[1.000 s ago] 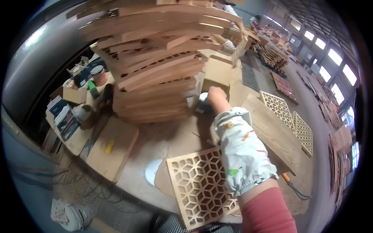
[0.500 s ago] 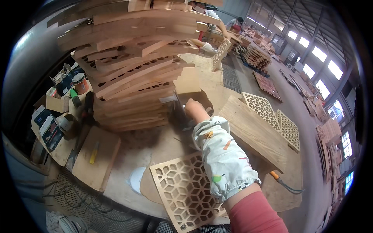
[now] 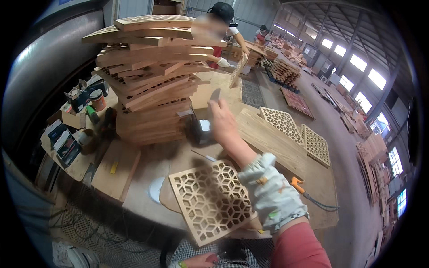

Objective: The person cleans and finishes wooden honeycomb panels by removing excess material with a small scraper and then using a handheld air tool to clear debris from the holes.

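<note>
Blur softens our right hand (image 3: 224,123), which pinches a grey flat piece (image 3: 216,94) we cannot identify; our left hand (image 3: 201,261), cut off at the lower edge, shows too little for us to tell its grip; the lattice panel (image 3: 208,206) lies before us on the counter (image 3: 140,196), near corner overhanging

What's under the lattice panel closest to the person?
A flat brown piece shows past the left edge of the lattice panel. How far it runs underneath, and whether anything else lies there, can't be told; the panel covers it.
</note>
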A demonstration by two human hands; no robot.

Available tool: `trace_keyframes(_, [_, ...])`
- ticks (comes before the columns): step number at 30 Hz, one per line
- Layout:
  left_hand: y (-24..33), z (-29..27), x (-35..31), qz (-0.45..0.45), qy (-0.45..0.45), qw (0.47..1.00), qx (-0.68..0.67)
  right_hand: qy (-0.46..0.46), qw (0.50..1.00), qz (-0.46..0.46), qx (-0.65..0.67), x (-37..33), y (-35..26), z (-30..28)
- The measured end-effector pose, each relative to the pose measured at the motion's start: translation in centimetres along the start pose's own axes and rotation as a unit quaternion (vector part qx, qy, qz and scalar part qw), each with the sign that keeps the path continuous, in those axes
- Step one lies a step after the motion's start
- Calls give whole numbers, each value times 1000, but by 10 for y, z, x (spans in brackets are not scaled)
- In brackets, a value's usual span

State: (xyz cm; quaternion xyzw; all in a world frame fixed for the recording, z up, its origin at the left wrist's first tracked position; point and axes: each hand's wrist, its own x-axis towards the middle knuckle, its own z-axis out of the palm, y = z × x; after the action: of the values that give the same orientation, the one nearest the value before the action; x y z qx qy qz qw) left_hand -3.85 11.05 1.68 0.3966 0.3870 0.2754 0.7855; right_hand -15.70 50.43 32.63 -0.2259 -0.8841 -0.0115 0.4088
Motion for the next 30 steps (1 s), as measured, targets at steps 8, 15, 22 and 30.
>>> trace_keyframes(8, [82,32,-88,49,153,986,51,-131,959,151,202,-212,-15,-196])
trace_keyframes(15, [187,-30,-121,148,392,890,180,-56,833,422,355,-377,-22,-266])
trace_keyframes(22, [266,-161,-28,86,533,681,494,0,756,485,439,-414,-56,-294])
trace_keyframes(30, [244,-158,-2,-12,641,618,454,15,693,468,549,-446,-58,-298])
